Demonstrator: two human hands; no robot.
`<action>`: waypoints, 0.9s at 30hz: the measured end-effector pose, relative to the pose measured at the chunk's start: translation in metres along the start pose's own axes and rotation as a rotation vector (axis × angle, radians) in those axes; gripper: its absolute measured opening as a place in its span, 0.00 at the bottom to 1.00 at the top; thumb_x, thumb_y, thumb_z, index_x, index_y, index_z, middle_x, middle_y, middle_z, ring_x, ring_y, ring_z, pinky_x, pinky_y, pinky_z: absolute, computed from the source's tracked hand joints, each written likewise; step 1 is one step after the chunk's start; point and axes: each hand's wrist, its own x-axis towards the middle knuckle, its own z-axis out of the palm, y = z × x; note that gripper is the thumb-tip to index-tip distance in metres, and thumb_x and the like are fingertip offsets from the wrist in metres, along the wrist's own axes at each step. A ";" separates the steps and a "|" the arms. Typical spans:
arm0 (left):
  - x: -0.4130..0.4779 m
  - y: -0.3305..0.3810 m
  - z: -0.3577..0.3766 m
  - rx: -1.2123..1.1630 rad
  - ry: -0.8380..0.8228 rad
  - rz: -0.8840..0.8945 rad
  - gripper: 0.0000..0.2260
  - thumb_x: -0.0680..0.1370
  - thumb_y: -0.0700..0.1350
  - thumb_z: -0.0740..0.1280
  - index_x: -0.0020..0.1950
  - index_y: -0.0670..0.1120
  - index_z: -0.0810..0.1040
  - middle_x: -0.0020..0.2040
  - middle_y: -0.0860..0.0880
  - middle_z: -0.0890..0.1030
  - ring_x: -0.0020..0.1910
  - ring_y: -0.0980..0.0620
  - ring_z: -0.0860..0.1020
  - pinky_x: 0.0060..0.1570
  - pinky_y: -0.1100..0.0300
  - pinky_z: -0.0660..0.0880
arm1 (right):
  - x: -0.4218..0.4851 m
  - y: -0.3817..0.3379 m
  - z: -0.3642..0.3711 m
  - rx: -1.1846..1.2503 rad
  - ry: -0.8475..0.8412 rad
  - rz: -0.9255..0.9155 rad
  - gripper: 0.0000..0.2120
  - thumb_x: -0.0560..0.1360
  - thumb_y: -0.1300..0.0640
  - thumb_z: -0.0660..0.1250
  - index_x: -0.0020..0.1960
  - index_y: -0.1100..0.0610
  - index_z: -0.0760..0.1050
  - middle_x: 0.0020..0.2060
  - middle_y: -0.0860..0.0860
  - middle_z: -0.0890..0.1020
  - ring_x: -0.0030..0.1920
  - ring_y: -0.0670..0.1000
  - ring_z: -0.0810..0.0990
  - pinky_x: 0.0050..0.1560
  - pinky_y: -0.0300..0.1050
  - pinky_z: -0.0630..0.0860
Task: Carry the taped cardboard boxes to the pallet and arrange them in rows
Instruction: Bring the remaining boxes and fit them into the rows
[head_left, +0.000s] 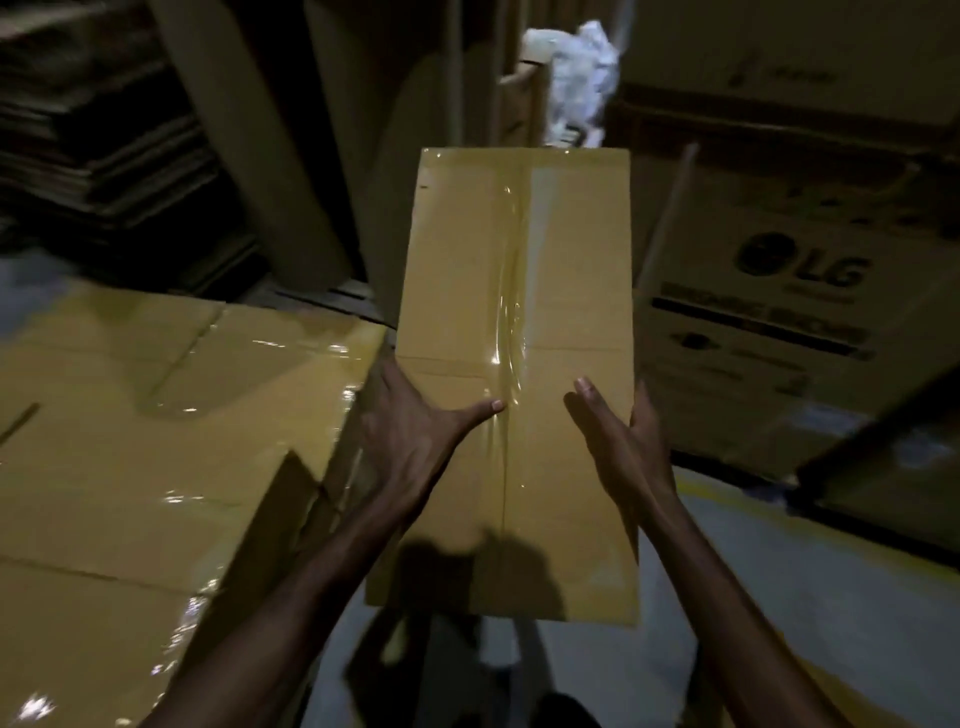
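Note:
A long brown cardboard box, sealed with clear tape down its middle, is held up in front of me between both hands. My left hand clasps its left edge, thumb lying across the top face and fingers hidden under the box. My right hand clasps the right edge the same way, thumb on top. Several taped boxes lie packed side by side to the left, lower than the carried box. Wooden pallet slats show just beyond them.
A large printed carton stands close on the right. Flattened cardboard sheets are stacked at the back left, with tall upright cardboard behind the carried box. Grey floor with a yellow line runs along the right.

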 end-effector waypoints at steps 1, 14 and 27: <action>0.013 -0.009 -0.006 0.008 0.037 -0.044 0.62 0.54 0.77 0.77 0.78 0.48 0.58 0.73 0.45 0.73 0.70 0.39 0.74 0.67 0.42 0.73 | 0.015 -0.006 0.019 0.002 -0.063 -0.011 0.32 0.70 0.28 0.71 0.70 0.34 0.66 0.61 0.35 0.77 0.61 0.44 0.76 0.62 0.57 0.76; 0.170 -0.042 -0.009 0.074 0.406 -0.574 0.63 0.58 0.76 0.76 0.81 0.45 0.56 0.77 0.45 0.69 0.70 0.36 0.73 0.66 0.43 0.73 | 0.233 -0.070 0.217 -0.144 -0.764 -0.180 0.34 0.72 0.25 0.67 0.72 0.40 0.70 0.61 0.42 0.80 0.61 0.50 0.79 0.62 0.55 0.77; 0.277 -0.072 -0.017 -0.083 0.673 -0.937 0.64 0.53 0.84 0.66 0.77 0.45 0.59 0.69 0.41 0.76 0.63 0.37 0.78 0.58 0.41 0.80 | 0.346 -0.125 0.391 -0.211 -1.233 -0.315 0.33 0.72 0.29 0.69 0.73 0.38 0.69 0.57 0.33 0.77 0.57 0.39 0.77 0.64 0.55 0.75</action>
